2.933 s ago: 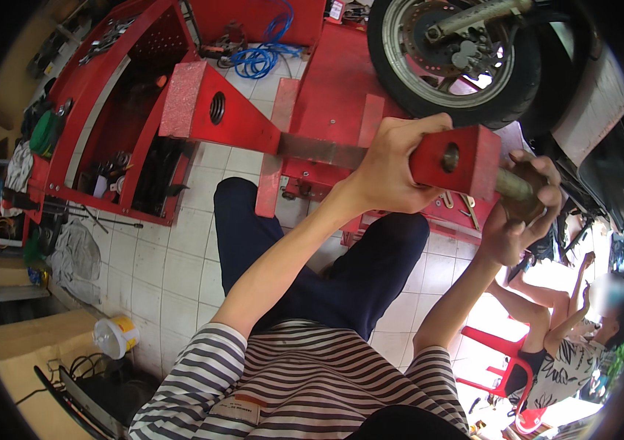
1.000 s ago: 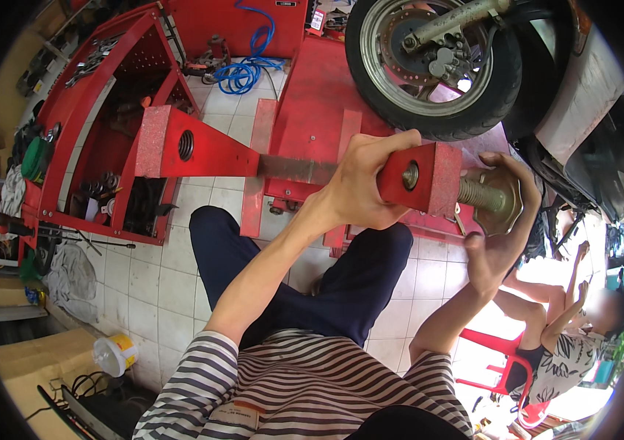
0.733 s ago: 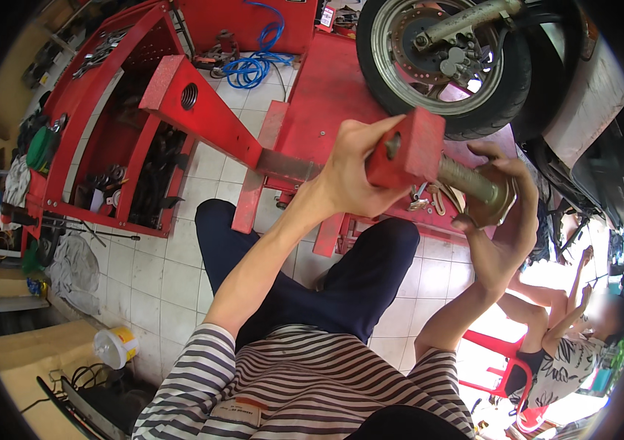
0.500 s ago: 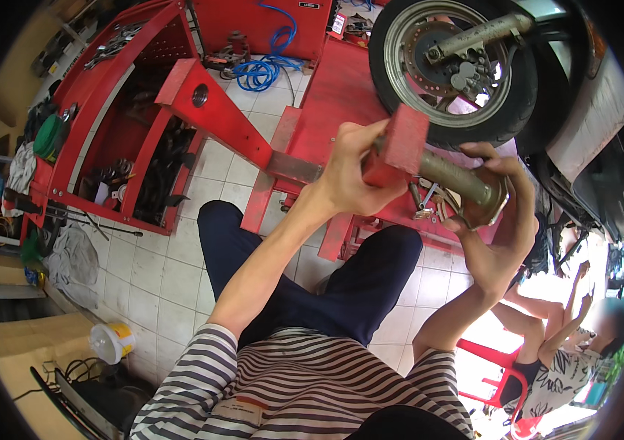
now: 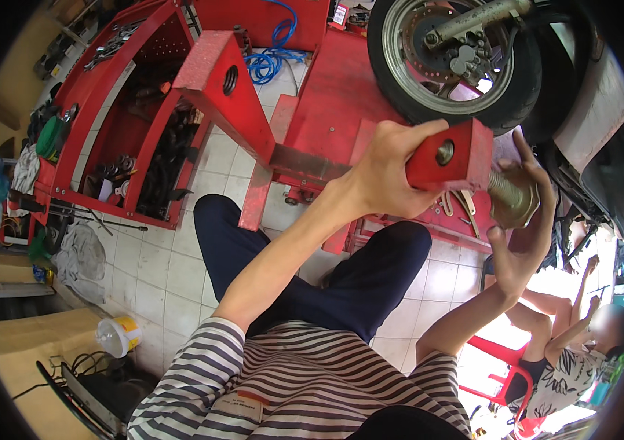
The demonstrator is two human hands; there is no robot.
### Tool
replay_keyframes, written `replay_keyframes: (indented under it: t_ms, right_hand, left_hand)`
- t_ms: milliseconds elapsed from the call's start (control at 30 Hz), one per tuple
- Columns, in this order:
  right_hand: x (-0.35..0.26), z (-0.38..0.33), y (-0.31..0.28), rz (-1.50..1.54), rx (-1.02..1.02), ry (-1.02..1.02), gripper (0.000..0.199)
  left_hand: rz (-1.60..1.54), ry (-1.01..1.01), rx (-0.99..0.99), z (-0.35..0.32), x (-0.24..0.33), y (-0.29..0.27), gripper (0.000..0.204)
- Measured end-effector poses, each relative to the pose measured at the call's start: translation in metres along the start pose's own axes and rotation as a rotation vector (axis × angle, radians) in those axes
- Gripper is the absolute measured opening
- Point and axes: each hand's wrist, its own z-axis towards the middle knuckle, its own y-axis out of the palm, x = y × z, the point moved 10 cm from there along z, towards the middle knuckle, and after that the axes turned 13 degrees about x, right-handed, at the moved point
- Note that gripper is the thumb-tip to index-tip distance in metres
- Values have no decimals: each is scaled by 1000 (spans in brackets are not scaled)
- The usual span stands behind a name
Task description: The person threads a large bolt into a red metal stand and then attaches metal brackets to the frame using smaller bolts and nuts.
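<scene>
hands grip red puller [image 5: 447, 155] (motorcycle wheel [image 5: 453, 60] just behind)

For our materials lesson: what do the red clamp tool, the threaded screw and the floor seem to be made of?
Red clamp tool: probably steel, red paint worn at the edges.
Threaded screw: bare metal, dull brownish, ridged.
Floor: likely glazed ceramic tile, white squares with grout lines.
</scene>
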Motion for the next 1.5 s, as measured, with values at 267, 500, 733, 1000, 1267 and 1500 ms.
replay_keyframes:
  t_ms: [267,500,733,1000,1267,1500]
  right_hand:
    - [-4,3,17,31,-45,-44,72]
    - [1,-4,17,146,53,-2,78]
    - [4,-4,28,235,71,7,81]
    - [-8,8,22,95,20,-154,81]
    - [16,4,15,182,172,177,84]
    - [6,3,17,-89,53,167,84]
  left_hand:
    - [-44,-9,53,1,-3,-10,39]
    - [-46,-75,-3,3,-2,-8,34]
    - [-16,-120,-20,-2,-9,-14,30]
    - [13,-116,13,-1,-11,-19,35]
    - [-77,-173,-55,-6,-22,-12,26]
    - [-39,-167,-45,-11,-26,-16,25]
